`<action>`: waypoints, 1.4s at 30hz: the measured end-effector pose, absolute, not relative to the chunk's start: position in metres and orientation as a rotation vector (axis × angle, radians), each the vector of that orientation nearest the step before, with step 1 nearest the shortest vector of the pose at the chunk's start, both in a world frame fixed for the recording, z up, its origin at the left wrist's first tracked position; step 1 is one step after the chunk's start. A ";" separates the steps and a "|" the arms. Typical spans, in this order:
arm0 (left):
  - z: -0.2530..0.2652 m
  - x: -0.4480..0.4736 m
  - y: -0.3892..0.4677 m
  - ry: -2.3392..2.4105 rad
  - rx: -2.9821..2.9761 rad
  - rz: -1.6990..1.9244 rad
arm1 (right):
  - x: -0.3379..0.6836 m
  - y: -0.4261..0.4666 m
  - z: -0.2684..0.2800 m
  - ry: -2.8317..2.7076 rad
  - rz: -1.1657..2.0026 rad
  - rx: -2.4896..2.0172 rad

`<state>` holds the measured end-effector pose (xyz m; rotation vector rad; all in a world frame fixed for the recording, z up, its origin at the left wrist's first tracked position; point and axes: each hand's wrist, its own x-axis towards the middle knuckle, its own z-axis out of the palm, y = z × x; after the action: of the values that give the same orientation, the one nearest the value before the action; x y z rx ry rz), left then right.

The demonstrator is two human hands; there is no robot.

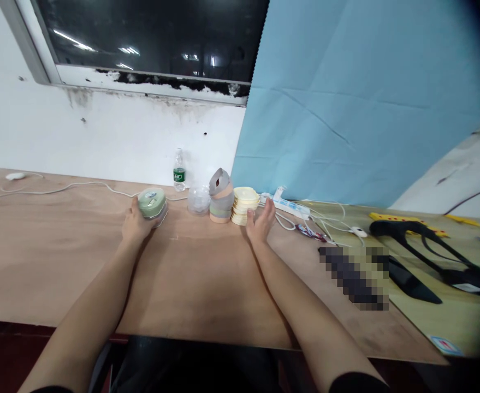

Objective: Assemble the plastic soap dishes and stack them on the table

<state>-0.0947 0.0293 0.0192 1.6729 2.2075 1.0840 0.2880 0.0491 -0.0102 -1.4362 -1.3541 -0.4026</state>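
My left hand is wrapped round a small round container with a green lid and a clear lower part, at the table's left middle. My right hand is at the right side of a stack of cream-coloured lids, its thumb and fingers apart. Whether it touches the stack I cannot tell. Left of the lids stands a stack of grey and peach paper bands, the top one tilted. Clear plastic cups or bowls are beside the bands.
A water bottle with a green label stands against the wall. At the right are a white power strip, cables, a small shiny packet, a blurred-out dark object and a black strap-like frame. A white cable runs along the back left.
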 end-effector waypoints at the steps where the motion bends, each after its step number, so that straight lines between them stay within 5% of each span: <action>1: 0.019 -0.095 0.030 2.209 1.676 1.091 | 0.287 0.050 -0.010 -1.378 -0.415 -1.449; 42: -0.003 -0.103 0.046 2.232 1.766 1.230 | 0.288 0.059 -0.011 -1.495 -0.390 -1.307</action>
<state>-0.1032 0.0458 -0.0031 1.7659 2.2322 1.2300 0.2882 0.0590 -0.0114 -1.3069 -1.4955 -0.3902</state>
